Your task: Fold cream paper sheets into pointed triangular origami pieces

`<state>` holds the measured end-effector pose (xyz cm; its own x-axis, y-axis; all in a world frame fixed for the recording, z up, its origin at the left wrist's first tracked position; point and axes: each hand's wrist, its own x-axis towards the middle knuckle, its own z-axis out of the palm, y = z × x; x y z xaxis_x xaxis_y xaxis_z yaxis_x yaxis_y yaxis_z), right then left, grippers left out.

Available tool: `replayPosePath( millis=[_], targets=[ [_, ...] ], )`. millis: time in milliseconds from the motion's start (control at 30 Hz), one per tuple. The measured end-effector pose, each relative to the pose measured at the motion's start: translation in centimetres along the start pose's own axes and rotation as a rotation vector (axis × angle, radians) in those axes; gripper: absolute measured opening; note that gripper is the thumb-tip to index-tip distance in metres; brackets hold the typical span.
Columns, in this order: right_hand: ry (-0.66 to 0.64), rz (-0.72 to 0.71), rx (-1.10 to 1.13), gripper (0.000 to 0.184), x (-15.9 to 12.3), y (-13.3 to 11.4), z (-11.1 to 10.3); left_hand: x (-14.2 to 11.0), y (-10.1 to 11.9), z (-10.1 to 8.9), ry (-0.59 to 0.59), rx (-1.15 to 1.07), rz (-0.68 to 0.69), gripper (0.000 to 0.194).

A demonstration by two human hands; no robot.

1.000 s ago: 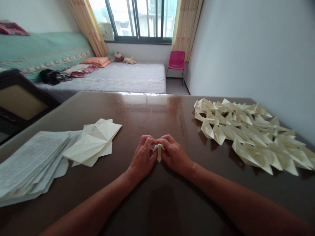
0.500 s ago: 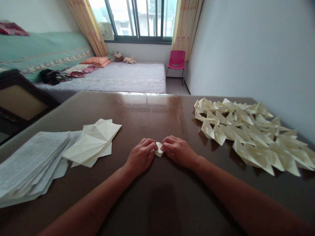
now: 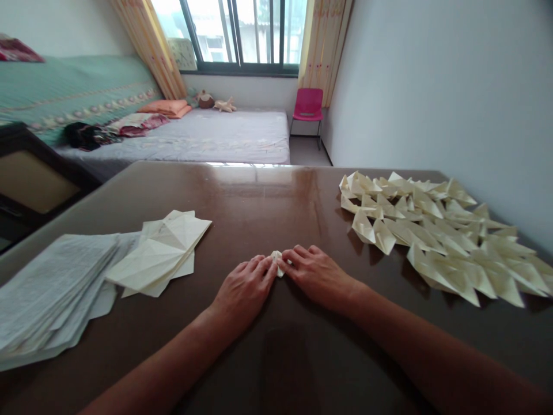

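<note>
A small folded piece of cream paper (image 3: 279, 266) lies on the brown table in front of me, mostly covered by my fingers. My left hand (image 3: 247, 282) pinches its left side, fingers close together with their tips on the paper. From the other side, my right hand (image 3: 317, 274) has thumb and fingertips closed on the right part. To the left lies a fanned stack of creased cream paper sheets (image 3: 162, 251). Over on the right stand many folded cream paper boats (image 3: 432, 230), set in tight rows.
A thick pile of printed paper sheets (image 3: 52, 294) lies at the table's left. The glossy brown table (image 3: 242, 202) reaches toward a bed (image 3: 224, 135). A pink chair (image 3: 308, 105) stands by the window, and a white wall (image 3: 410, 86) runs along the right.
My left hand has flattened, its fingers stretching further over the folded paper, and less of the paper shows. My right fingertips have shifted slightly on it. The whole view has moved a little.
</note>
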<state>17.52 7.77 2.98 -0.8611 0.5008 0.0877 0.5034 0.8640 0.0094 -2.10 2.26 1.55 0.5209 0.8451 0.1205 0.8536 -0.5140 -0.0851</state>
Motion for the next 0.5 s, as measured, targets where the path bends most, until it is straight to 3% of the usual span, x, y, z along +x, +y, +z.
replayPosePath(
  millis=[200,500],
  targets=[
    [0.035,0.125,-0.067,0.042,0.1,-1.4,1.7,-0.3,0.7,0.0,0.006,0.074,0.007,0.039],
    [0.087,0.155,-0.025,0.046,0.3,-1.9,3.0,-0.6,1.6,0.4,0.045,0.154,0.047,0.043]
  ],
)
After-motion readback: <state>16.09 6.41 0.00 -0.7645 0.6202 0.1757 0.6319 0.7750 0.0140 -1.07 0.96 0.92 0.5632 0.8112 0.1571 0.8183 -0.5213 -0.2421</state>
